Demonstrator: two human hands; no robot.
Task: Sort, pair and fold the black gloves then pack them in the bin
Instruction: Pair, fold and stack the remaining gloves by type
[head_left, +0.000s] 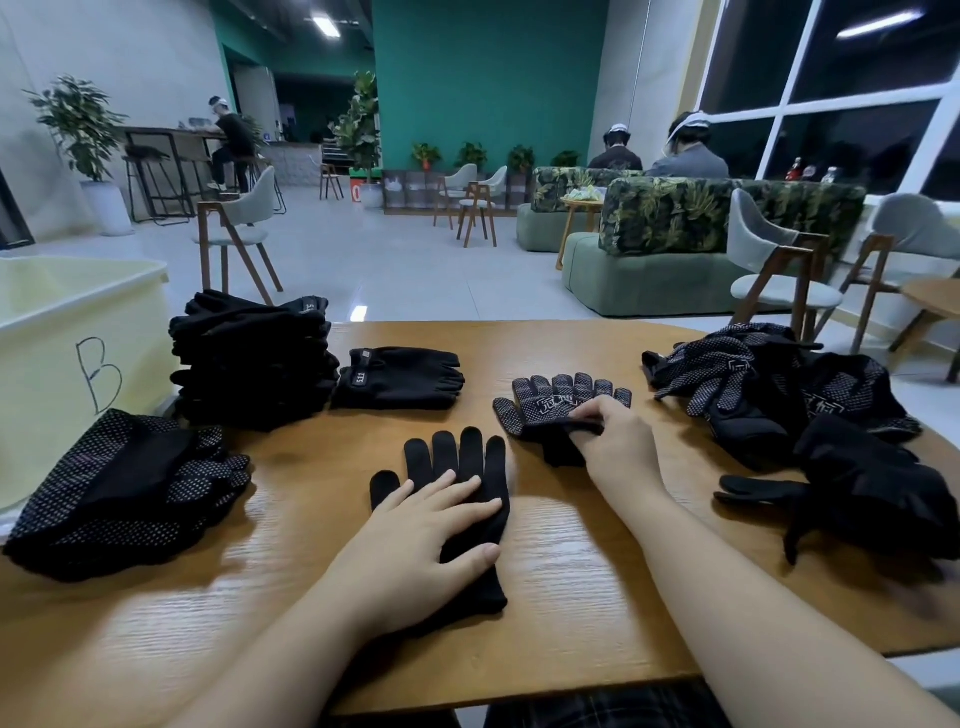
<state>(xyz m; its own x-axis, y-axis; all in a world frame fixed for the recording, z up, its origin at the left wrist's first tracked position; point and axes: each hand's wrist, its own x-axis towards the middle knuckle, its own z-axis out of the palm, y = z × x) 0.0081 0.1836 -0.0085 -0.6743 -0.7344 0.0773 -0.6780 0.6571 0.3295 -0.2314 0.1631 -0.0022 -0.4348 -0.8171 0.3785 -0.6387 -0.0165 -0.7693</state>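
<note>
Left hand (415, 525) flat on plain black glove (462, 467), frame centre; right hand (618, 441) pinches dotted glove (550, 410) cuff.

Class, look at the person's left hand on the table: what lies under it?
Under the left hand lies a plain black glove, flat on the wooden table, fingers pointing away. The hand covers its palm, so whether a second glove lies beneath cannot be seen.

A teal-green wall (488, 78) backs the pale tiled floor (405, 260). Leaf-patterned green sofas (675, 228), grey wood-framed chairs (239, 223) and potted plants (78, 130) stand under ceiling strip lights (326, 25); dark white-framed windows (831, 88) fill the right.
</note>
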